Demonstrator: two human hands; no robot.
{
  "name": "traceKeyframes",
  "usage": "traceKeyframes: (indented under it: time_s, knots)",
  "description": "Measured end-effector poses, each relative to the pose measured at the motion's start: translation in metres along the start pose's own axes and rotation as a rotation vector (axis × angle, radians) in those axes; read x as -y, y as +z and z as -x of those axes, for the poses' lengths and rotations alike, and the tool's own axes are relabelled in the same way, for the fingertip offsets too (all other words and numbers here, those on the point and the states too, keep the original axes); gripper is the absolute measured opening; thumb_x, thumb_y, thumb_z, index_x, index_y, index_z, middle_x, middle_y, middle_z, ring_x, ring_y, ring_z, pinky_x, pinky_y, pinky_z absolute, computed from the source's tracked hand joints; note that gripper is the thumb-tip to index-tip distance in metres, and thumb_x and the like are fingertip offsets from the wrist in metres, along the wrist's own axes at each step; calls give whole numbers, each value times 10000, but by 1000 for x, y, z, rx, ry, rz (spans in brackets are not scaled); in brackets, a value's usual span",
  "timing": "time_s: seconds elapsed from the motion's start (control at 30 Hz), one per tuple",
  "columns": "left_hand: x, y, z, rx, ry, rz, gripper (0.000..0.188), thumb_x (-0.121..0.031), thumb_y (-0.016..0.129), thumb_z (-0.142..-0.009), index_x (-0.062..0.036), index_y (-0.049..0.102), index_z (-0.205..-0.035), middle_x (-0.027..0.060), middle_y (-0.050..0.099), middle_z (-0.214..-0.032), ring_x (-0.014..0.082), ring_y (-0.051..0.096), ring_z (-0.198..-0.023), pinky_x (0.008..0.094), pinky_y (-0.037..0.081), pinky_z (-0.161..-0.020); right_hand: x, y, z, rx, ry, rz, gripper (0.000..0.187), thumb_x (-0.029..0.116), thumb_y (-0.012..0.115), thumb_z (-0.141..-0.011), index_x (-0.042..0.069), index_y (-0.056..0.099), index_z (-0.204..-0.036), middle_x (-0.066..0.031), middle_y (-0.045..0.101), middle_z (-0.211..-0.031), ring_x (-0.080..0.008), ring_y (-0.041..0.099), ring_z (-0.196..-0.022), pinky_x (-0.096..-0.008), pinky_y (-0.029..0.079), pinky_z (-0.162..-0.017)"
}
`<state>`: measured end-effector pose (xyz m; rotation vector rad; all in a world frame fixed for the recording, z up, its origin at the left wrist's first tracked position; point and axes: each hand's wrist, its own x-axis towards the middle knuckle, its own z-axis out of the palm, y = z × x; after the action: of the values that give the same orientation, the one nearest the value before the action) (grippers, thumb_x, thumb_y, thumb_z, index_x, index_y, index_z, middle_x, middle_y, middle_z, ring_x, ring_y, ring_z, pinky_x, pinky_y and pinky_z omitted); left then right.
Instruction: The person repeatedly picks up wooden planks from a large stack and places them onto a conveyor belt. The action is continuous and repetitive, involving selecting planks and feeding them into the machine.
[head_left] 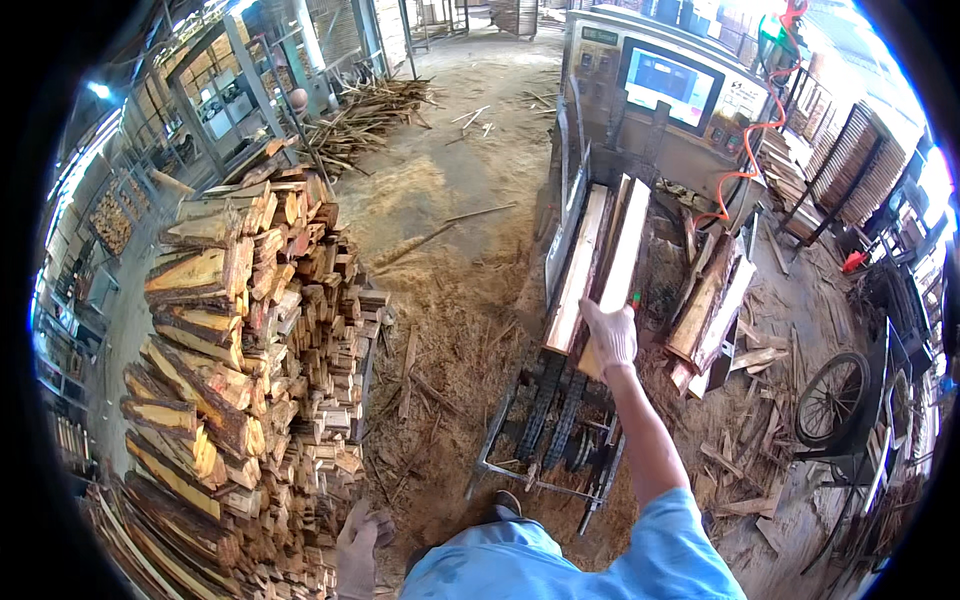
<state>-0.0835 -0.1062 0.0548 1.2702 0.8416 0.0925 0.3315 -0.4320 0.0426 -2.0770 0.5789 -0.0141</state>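
Observation:
My right hand [610, 335] is stretched forward and rests on the near end of a long pale wooden plank [622, 262] lying on the chain conveyor [548, 415] of a saw machine. A second plank [577, 268] lies beside it on the left. My left hand [357, 548], in a dusty glove, hangs low beside a tall stack of rough timber slabs [240, 380] and holds nothing that I can see.
The machine's control cabinet with a screen [668, 82] stands at the far end of the conveyor. More slabs [712, 300] lean to its right, near a cart wheel [832, 398]. Sawdust and offcuts [440, 300] cover the floor; scrap strips [365, 115] are piled at the back.

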Motion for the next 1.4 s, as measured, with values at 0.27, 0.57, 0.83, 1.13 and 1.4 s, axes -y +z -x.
traceKeyframes:
  time_s: [0.27, 0.57, 0.83, 1.13, 1.4]
  knots:
    - [28, -46, 27, -225, 84, 175, 519, -111, 605, -1007, 16, 478, -1493, 139, 702, -1126, 213, 693, -989, 338, 563, -861, -1, 79, -150, 67, -72, 268, 526, 472, 767, -852, -18, 764, -1045, -231, 755, -1078, -336, 748, -1018, -450, 596, -847]
    - [4, -70, 71, -385, 107, 122, 567, -122, 650, -989, -21, 472, -1518, 125, 686, -1250, 187, 677, -1066, 309, 545, -907, -11, 81, -142, 92, -511, 295, 426, 357, 683, -893, 0, 699, -1124, -210, 726, -1036, -297, 703, -918, -421, 567, -808]
    - [-9, -128, 133, -632, 504, -94, 615, -135, 688, -983, -80, 451, -1548, 100, 670, -1289, 196, 632, -1192, 350, 539, -1025, -64, 72, 105, 24, -1222, -189, 395, 184, 509, -1057, 62, 571, -1428, -131, 675, -1116, -311, 631, -802, -427, 560, -932]
    - [-34, -292, 248, -1582, -69, -647, 867, -482, 734, -891, -36, 396, -1553, 248, 567, -1426, 344, 585, -1301, 482, 496, -1084, -57, 189, 357, 1501, -435, -447, 575, 377, 632, -992, -18, 579, -1407, -168, 693, -1274, -236, 692, -1062, -387, 588, -897]
    - [-12, -426, 265, -1231, -236, -212, 916, -570, 798, -826, 116, 488, -1349, 259, 627, -1274, 356, 605, -1221, 438, 495, -1045, 59, 168, 619, 1871, -1348, 165, 654, 370, 727, -930, -22, 556, -1426, -194, 677, -1333, -296, 686, -1199, -389, 546, -1019]
